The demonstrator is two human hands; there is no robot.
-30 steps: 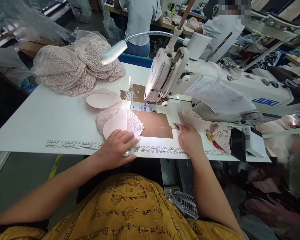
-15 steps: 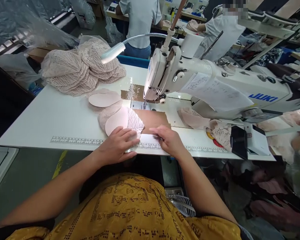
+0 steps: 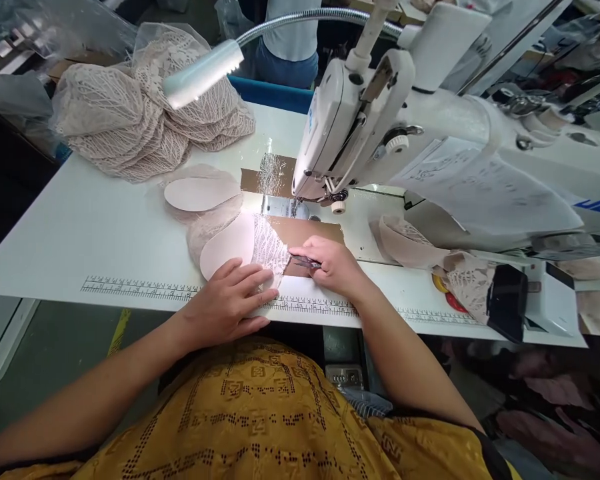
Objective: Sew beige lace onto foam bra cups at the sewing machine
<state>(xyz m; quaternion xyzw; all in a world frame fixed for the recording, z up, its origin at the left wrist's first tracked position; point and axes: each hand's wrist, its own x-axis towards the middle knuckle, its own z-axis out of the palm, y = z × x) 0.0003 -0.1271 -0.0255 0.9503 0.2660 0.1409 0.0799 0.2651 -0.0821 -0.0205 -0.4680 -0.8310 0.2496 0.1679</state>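
Flat on the front part of a pale pink lace bra cup [image 3: 230, 245], my left hand [image 3: 235, 297] presses it to the table with fingers stretched out. My right hand [image 3: 333, 267] is closed around small dark thread snips [image 3: 306, 261], whose tips are at the right edge of the cup's lace. Joined to this cup by sheer fabric, a second cup [image 3: 200, 192] lies farther back on the left. Behind both hands stands a white sewing machine [image 3: 325, 133], its needle area above a metal plate. The lace partly hides under my left fingers.
A tall pile of lace pieces [image 3: 120, 127] sits at the back left under a lamp [image 3: 203, 73]. A printed ruler [image 3: 135, 288] runs along the front edge. More lace [image 3: 473, 283] and a black phone [image 3: 507, 303] lie on the right. One person stands beyond the table.
The view has come closer to the table. The snips in my right hand now show clearly, their tips at the lace edge. My left hand stays on the cup.
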